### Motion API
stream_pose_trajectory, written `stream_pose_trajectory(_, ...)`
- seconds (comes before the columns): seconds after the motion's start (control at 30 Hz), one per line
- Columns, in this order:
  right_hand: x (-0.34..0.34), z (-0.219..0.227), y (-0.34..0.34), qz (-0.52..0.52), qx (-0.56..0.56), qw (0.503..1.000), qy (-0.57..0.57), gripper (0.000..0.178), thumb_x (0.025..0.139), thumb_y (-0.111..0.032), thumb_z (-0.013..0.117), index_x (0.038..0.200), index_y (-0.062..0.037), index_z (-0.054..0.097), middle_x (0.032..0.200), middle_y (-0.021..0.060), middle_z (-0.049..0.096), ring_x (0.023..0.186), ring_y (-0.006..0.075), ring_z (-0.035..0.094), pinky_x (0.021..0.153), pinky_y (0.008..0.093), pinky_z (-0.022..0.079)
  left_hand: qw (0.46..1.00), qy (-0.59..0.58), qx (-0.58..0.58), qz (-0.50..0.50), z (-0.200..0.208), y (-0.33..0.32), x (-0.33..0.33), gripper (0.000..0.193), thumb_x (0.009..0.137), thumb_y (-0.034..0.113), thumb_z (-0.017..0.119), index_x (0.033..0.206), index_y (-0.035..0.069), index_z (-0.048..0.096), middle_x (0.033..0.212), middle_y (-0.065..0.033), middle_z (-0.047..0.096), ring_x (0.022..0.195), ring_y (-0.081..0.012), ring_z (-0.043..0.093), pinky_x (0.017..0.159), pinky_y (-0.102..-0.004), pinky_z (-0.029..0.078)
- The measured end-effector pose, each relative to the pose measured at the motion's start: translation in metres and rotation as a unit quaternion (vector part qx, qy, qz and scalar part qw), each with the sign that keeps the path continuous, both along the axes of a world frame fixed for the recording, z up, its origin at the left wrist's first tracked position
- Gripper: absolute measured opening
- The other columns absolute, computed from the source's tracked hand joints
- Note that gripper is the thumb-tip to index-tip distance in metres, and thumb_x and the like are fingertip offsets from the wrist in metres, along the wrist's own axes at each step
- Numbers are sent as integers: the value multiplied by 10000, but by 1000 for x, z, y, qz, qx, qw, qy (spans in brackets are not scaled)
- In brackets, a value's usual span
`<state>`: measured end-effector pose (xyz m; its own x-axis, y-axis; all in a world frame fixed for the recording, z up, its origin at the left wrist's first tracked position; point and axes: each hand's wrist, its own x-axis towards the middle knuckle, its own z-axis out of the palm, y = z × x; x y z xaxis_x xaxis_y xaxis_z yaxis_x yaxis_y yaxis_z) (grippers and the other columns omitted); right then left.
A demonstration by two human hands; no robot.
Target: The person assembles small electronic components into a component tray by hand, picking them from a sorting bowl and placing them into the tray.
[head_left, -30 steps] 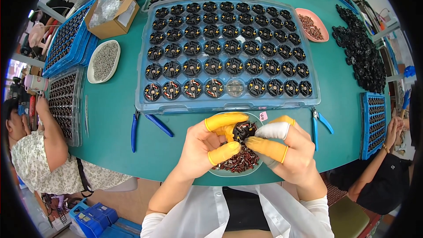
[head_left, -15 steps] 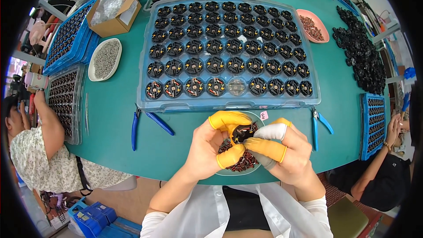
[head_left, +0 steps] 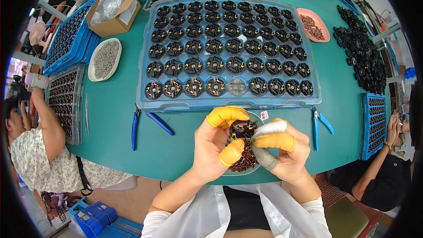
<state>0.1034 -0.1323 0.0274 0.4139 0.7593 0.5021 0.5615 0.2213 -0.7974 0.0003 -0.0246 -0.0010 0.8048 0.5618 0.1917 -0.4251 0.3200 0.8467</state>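
Observation:
My left hand (head_left: pixel 211 145), with yellow finger cots, grips a black round plastic part (head_left: pixel 241 128) between thumb and fingers. Fine wire ends and a reddish-brown piece show on its face. At the part's right edge my right hand (head_left: pixel 288 150) has its yellow, white and grey covered fingertips pressed together. Whatever lies between those tips is hidden. Both hands are above a pale green bowl (head_left: pixel 233 175) of small reddish-brown cylinders (head_left: pixel 242 164). Beyond them, a clear-and-blue tray (head_left: pixel 189 105) carries rows of similar round parts; one front-row pocket (head_left: pixel 237 87) holds none.
Dark blue pliers (head_left: pixel 135 130) lie left of the bowl, light blue cutters (head_left: pixel 316 130) right. Farther off are a white dish (head_left: pixel 92 68) of small metal pieces, a pink dish (head_left: pixel 325 31), a cardboard box (head_left: pixel 110 27) and piled black parts (head_left: pixel 365 59). Co-workers sit at both sides.
The round part has tilted, showing more of its face. My right fingertips have shifted slightly right along its edge, and the grey thumb is more visible. My left hand keeps its grip.

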Motion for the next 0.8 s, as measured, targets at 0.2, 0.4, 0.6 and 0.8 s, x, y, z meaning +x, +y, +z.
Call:
stream_pose_trajectory(0.2, 3, -4, -5, 36, -51, 977, 205, 214, 612, 68, 617, 799, 20, 525, 820, 103, 555, 705, 163, 536, 624, 271, 440, 1000, -2, 16, 4, -1, -1, 0, 345, 718, 65, 598, 1021, -21, 456, 1016, -87, 478, 886, -140, 490, 800, -278, 396)
stream_pose_trajectory(0.4, -1, -4, 0, 49, -17, 945, 323, 235, 660, 15, 663, 843, 18, 515, 869, 89, 542, 748, 133, 541, 670, 257, 469, 1000, 0, 13, -8, 2, -2, -1, 332, 722, 72, 598, 1006, -23, 456, 994, -90, 485, 881, -151, 497, 797, -292, 408)
stream_pose_trajectory(0.6, -7, -2, 1, 49, -18, 936, 349, 266, 632, 33, 672, 827, 3, 494, 863, 78, 532, 787, 135, 527, 720, 260, 441, 998, -10, 46, 28, 0, -6, 0, 329, 687, 46, 606, 980, -20, 472, 974, -88, 497, 863, -151, 502, 779, -279, 409)
stream_pose_trajectory(0.8, -7, -2, 1, 48, -18, 935, 352, 260, 643, 38, 662, 823, 3, 478, 867, 77, 525, 806, 134, 523, 745, 268, 434, 995, 1, 93, 36, 0, -2, 1, 319, 658, 13, 612, 957, -20, 506, 939, -89, 523, 845, -153, 515, 757, -271, 419)
